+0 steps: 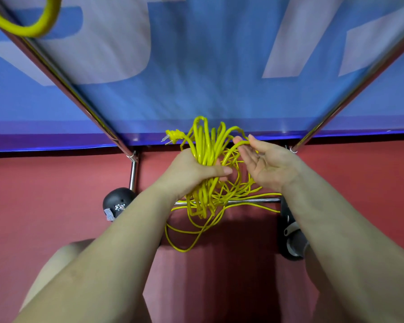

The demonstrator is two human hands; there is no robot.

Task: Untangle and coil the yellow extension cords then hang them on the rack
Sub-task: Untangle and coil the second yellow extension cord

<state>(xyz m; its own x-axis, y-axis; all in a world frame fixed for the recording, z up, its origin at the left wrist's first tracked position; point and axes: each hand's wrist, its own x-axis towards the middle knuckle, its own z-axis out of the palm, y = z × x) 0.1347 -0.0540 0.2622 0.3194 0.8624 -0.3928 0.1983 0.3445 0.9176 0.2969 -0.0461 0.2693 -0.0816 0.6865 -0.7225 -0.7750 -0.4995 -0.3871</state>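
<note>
Below the rack (63, 80), already hung with one cord (36, 31), the left hand (191, 169) grips half-coiled yellow cords (204, 145); the right hand (268, 164), fingers spread, lifts a loop from tangled slack.

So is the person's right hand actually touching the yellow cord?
Touching. In the head view, the right hand has a loop of the yellow cord lying across its fingertips, while the left hand grips the bundle.
</note>
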